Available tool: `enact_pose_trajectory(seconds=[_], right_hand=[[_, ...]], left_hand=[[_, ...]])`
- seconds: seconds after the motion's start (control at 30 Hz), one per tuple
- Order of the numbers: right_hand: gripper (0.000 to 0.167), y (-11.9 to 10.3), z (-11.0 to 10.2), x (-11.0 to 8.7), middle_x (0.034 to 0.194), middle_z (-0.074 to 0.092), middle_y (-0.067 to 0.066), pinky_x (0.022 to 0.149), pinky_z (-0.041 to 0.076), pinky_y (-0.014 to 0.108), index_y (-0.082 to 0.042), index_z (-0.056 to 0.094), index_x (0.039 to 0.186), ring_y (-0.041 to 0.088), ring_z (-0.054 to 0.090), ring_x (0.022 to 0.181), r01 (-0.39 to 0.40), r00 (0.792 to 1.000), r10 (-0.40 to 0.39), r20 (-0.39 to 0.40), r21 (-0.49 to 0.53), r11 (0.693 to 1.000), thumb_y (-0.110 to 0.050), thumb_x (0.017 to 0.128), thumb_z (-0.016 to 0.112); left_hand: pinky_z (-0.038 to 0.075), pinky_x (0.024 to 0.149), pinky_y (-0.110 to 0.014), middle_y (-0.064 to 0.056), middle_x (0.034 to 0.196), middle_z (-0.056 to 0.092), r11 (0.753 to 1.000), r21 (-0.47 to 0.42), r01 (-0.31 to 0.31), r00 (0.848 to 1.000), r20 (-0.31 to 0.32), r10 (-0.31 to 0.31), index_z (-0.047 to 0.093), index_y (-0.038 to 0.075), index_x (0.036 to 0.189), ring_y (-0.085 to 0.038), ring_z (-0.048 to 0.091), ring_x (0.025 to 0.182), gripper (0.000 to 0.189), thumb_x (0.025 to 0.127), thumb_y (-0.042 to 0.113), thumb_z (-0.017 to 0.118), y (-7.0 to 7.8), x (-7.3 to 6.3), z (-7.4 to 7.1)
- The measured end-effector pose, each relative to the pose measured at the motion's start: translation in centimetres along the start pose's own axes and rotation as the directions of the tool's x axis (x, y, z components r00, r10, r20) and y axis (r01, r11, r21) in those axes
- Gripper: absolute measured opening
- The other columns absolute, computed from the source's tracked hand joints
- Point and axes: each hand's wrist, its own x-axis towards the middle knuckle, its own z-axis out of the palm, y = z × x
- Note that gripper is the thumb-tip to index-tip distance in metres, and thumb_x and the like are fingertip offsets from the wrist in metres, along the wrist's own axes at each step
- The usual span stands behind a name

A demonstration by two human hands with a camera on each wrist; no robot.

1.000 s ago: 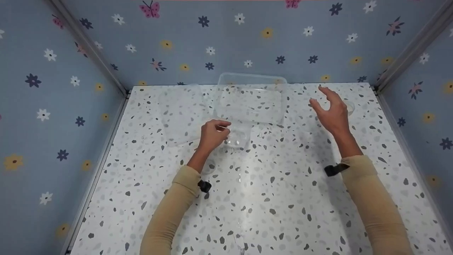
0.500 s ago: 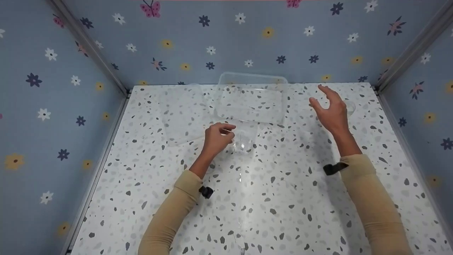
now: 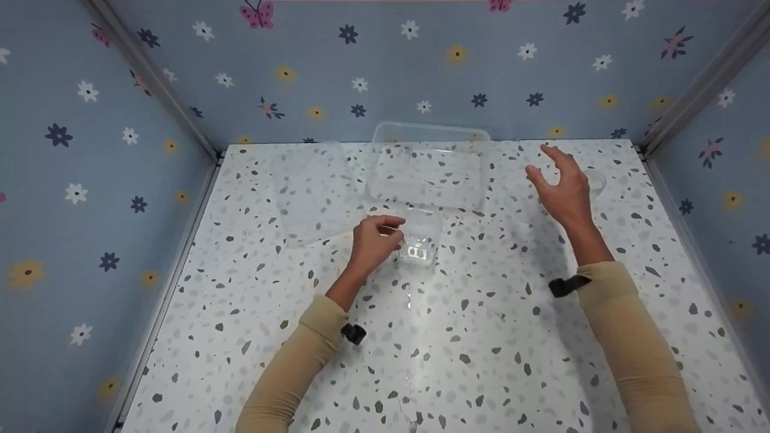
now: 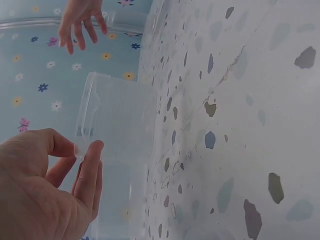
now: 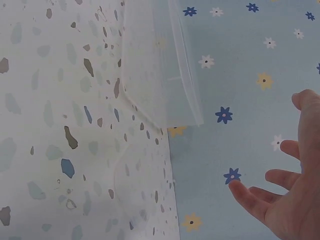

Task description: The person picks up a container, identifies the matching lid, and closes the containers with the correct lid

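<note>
My left hand (image 3: 374,242) pinches the rim of a small clear plastic container (image 3: 424,234) between thumb and fingers. Seen from the left wrist, this container (image 4: 120,117) stands close over the speckled tabletop, its rim at the fingertips of the left hand (image 4: 55,180). Off to the right, my right hand (image 3: 564,195) hovers with fingers spread and holds nothing. Just beyond its knuckles lies a round clear item (image 3: 595,180), partly hidden by the hand. From the right wrist, the right hand (image 5: 290,195) appears with its fingers apart.
Behind the small container, a larger clear rectangular container (image 3: 430,128) stands against the flowered back wall (image 3: 385,60). A flat clear sheet-like piece (image 3: 316,195) lies to its left on the speckled table (image 3: 481,337). Flowered panels (image 3: 78,240) enclose both sides.
My left hand has moved right and slightly nearer to me, bringing the small clear container along, out from in front of the larger one. The right hand stays in place.
</note>
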Motion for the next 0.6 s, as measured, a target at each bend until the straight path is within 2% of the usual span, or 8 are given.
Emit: enact_pose_trajectory(seconds=[0.17, 0.33, 0.6], right_hand=[[0.061, 0.1, -0.1, 0.0, 0.179, 0.045, 0.021, 0.134, 0.036, 0.071, -0.013, 0.055, 0.168, 0.047, 0.044, 0.165, 0.018, 1.000, -0.018, 0.004, 0.025, 1.000, -0.036, 0.113, 0.070], [0.062, 0.1, -0.1, -0.1, 0.180, 0.044, 0.019, 0.137, 0.032, 0.069, -0.014, 0.055, 0.168, 0.046, 0.040, 0.169, 0.010, 1.000, -0.010, 0.003, 0.023, 1.000, -0.037, 0.113, 0.070], [0.063, 0.1, 0.1, -0.2, 0.181, 0.044, 0.016, 0.138, 0.032, 0.068, -0.016, 0.055, 0.168, 0.044, 0.041, 0.169, -0.010, 1.000, 0.010, 0.004, 0.017, 1.000, -0.040, 0.112, 0.071]], left_hand=[[0.069, 0.076, -0.025, -0.026, 0.129, 0.078, 0.999, -0.016, 0.029, 1.000, 0.001, -0.029, 0.083, 0.000, 0.127, -0.022, 0.079, 0.097, 0.033, 0.098, 0.004, 0.068, -0.3, -0.4, 0.5], [0.069, 0.076, -0.025, -0.025, 0.127, 0.079, 0.998, -0.028, 0.053, 0.999, -0.002, -0.053, 0.084, 0.002, 0.127, -0.020, 0.079, 0.096, 0.033, 0.098, 0.005, 0.069, -0.7, -0.6, 1.0], [0.069, 0.075, -0.025, -0.026, 0.124, 0.079, 0.998, -0.045, 0.046, 0.999, -0.008, -0.046, 0.082, -0.003, 0.126, -0.020, 0.079, 0.096, 0.032, 0.098, 0.004, 0.070, -1.5, -0.9, 1.5]])
